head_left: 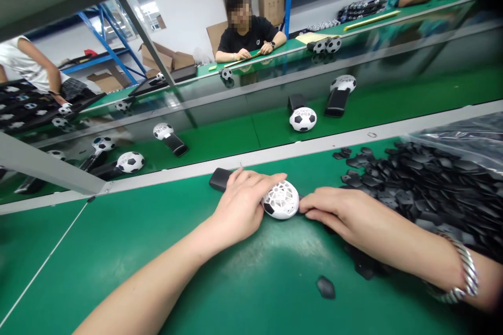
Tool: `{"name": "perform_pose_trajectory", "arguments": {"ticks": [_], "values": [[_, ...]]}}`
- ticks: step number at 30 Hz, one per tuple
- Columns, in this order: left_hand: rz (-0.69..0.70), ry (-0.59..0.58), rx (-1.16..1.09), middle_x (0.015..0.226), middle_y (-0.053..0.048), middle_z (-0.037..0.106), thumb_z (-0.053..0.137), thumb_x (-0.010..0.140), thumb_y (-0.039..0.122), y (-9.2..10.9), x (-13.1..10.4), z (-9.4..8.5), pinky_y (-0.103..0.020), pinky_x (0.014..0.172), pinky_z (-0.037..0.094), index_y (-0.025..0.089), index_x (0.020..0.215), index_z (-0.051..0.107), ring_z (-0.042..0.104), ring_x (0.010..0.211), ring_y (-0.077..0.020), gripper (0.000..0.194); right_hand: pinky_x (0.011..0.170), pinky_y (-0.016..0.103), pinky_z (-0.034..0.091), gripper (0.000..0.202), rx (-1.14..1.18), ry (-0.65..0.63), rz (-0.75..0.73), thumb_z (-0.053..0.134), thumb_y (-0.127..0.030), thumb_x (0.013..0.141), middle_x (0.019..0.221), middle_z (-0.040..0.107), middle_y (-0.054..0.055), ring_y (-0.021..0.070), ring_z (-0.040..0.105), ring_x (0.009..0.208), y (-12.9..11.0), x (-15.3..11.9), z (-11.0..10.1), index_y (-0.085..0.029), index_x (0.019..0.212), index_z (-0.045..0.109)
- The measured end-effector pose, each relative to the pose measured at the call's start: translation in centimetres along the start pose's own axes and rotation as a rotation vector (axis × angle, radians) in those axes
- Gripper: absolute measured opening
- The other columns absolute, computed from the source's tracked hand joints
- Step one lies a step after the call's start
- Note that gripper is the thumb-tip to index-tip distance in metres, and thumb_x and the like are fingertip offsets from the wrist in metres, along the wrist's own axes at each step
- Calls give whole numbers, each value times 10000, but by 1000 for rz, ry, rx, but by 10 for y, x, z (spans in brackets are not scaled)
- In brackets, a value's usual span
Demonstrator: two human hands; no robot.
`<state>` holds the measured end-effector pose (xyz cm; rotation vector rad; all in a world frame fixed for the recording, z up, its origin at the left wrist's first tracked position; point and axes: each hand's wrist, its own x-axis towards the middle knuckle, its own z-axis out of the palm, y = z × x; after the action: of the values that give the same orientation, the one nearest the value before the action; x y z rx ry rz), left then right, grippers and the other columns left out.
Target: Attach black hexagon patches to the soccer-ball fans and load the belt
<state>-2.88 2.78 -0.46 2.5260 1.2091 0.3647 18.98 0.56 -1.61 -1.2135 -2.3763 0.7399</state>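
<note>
A white football-patterned shell point(281, 200) with an openwork top and a black handle point(220, 179) lies on the green tabletop point(129, 251). My left hand point(245, 201) is wrapped over the left side of the shell, where it meets the handle. Touching or nearly touching the shell's right edge are the pinched fingertips of my right hand point(332, 208), with a small dark piece between them, mostly hidden. A heap of black flat pieces point(424, 193) spreads beside and behind my right hand. One loose black piece point(326, 287) lies nearer the front.
Beyond a metal rail point(251, 158), a green conveyor belt point(239, 125) carries several football-headed items, such as one item point(303, 119). A person point(251, 36) sits across the belt, with others at far left and right. A slanted metal post point(51, 159) stands left; clear plastic point(467, 136) lies right.
</note>
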Motion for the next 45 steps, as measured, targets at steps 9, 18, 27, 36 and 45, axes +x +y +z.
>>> {"name": "perform_pose_trajectory", "arguments": {"ticks": [9,18,27,36,45], "values": [[-11,28,2,1138,16,588,379,659,-17,-1,2,2,-414,1019,240,291,1266,417,473,1041,-178,682,605,235,503,181,387,-40,220,528,-222,819,796,647,-4,132,624,647,-10,2,-6,-246,971,623],[-42,15,-2,1339,-48,405,492,667,92,7,-4,0,-460,1045,224,284,1302,370,318,1236,-242,675,592,263,474,158,219,127,65,456,-253,872,721,629,-4,137,586,595,-14,-1,-5,-243,900,611],[-14,-30,-81,1263,-69,468,560,680,191,10,-4,0,-472,1079,133,268,1307,359,356,1218,-235,663,643,274,448,182,9,206,-93,444,-243,890,842,594,25,157,569,740,-6,-1,-4,-247,951,616],[-5,-23,-72,1277,-64,463,539,699,174,11,-4,1,-481,1080,121,270,1299,358,374,1214,-222,634,568,254,426,134,-74,150,-32,408,-303,919,755,593,4,151,569,647,-5,-2,0,-226,875,508],[11,-10,-75,1251,-61,480,540,691,165,9,-3,2,-486,1076,131,268,1297,354,381,1207,-223,643,649,278,470,115,-59,266,-61,435,-249,891,871,631,23,180,589,779,-13,-1,-3,-222,944,534]]}}
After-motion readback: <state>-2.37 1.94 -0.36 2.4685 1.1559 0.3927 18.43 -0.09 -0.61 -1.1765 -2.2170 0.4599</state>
